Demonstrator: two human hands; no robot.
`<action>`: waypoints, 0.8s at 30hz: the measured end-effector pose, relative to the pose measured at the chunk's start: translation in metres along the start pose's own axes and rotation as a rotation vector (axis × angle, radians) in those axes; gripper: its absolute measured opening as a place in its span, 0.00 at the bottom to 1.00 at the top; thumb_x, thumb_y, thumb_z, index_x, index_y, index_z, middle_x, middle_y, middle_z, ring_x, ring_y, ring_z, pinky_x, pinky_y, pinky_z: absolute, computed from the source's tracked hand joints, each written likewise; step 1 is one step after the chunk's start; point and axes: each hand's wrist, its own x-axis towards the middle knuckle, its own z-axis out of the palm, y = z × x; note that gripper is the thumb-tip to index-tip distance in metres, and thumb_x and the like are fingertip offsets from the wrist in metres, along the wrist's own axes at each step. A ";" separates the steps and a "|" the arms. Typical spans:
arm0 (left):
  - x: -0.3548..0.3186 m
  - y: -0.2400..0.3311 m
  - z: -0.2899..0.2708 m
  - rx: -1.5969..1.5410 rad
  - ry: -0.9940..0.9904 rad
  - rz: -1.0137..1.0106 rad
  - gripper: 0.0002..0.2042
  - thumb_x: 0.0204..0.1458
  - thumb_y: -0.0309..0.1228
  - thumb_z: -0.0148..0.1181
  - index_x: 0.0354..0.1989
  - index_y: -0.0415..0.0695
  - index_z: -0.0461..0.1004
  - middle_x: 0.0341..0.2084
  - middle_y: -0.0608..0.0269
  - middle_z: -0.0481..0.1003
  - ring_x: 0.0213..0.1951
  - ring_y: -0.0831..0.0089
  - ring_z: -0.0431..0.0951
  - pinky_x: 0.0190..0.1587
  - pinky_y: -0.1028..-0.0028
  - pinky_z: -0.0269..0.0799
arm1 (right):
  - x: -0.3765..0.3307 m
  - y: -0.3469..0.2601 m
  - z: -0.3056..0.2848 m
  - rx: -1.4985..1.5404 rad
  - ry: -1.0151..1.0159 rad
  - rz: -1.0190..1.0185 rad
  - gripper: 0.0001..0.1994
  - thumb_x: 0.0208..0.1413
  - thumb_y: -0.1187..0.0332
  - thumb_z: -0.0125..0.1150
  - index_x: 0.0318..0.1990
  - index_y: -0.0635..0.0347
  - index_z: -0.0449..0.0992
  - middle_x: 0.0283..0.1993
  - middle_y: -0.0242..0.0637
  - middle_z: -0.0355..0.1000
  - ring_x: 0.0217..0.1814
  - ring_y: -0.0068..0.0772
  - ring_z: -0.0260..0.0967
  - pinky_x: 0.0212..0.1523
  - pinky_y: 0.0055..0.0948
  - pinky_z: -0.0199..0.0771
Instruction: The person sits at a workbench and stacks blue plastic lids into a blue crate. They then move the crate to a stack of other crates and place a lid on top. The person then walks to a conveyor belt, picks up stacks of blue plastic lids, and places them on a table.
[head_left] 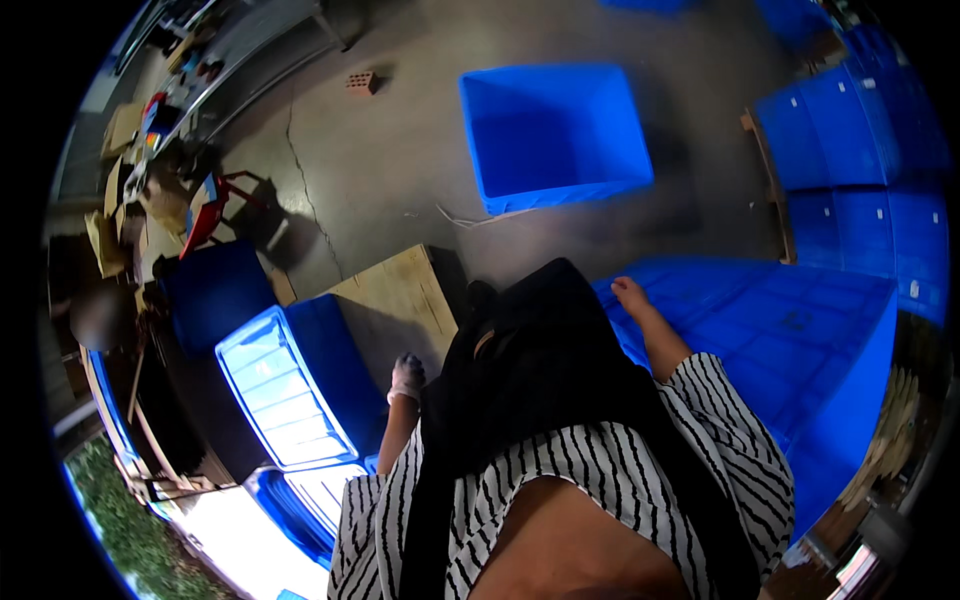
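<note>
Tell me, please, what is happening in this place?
A person in a black-and-white striped top stands here. The left hand is near a pale wooden box; the right hand is beside or against a large blue plastic container. I cannot see either hand clearly gripping anything. Ahead stands an open, rectangular blue plastic bin, with grey concrete floor around it.

Head view: wide fisheye, worn on head, facing steeply down. Striped top (598, 455) closest, lower centre; floor (400, 160) farther off.
</note>
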 end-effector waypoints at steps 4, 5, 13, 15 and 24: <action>0.027 0.166 0.028 -0.448 0.040 -0.130 0.15 0.56 0.31 0.50 0.53 0.51 0.64 0.28 0.67 0.70 0.21 0.76 0.68 0.18 0.76 0.61 | 0.004 -0.066 -0.022 0.026 -0.030 0.078 0.20 0.54 0.59 0.59 0.50 0.60 0.71 0.40 0.38 0.73 0.40 0.31 0.70 0.40 0.29 0.70; 0.026 0.193 0.033 -0.426 0.080 -0.155 0.18 0.55 0.29 0.52 0.54 0.52 0.63 0.28 0.67 0.70 0.21 0.79 0.67 0.18 0.78 0.60 | 0.005 -0.084 -0.030 -0.006 -0.080 0.083 0.19 0.54 0.59 0.59 0.50 0.60 0.71 0.40 0.38 0.73 0.40 0.31 0.70 0.40 0.29 0.70; 0.031 0.300 0.145 0.886 0.004 0.272 0.21 0.53 0.37 0.53 0.55 0.48 0.66 0.45 0.51 0.73 0.46 0.52 0.73 0.48 0.59 0.69 | 0.157 -0.149 -0.125 0.042 -0.070 0.134 0.22 0.52 0.58 0.58 0.51 0.61 0.70 0.47 0.47 0.72 0.50 0.44 0.70 0.49 0.37 0.69; 0.012 0.291 0.155 1.024 -0.120 0.313 0.21 0.53 0.38 0.49 0.57 0.54 0.63 0.57 0.54 0.62 0.57 0.54 0.63 0.57 0.61 0.61 | 0.200 -0.106 -0.120 -0.006 -0.086 0.152 0.22 0.52 0.58 0.58 0.52 0.60 0.69 0.47 0.48 0.72 0.51 0.47 0.69 0.51 0.39 0.68; 0.028 0.390 0.207 1.394 -0.068 0.391 0.20 0.50 0.27 0.46 0.54 0.52 0.66 0.54 0.56 0.65 0.55 0.55 0.65 0.57 0.61 0.63 | 0.474 -0.060 -0.224 -0.304 0.416 0.268 0.45 0.41 0.48 0.67 0.64 0.60 0.53 0.68 0.50 0.48 0.70 0.48 0.43 0.67 0.45 0.47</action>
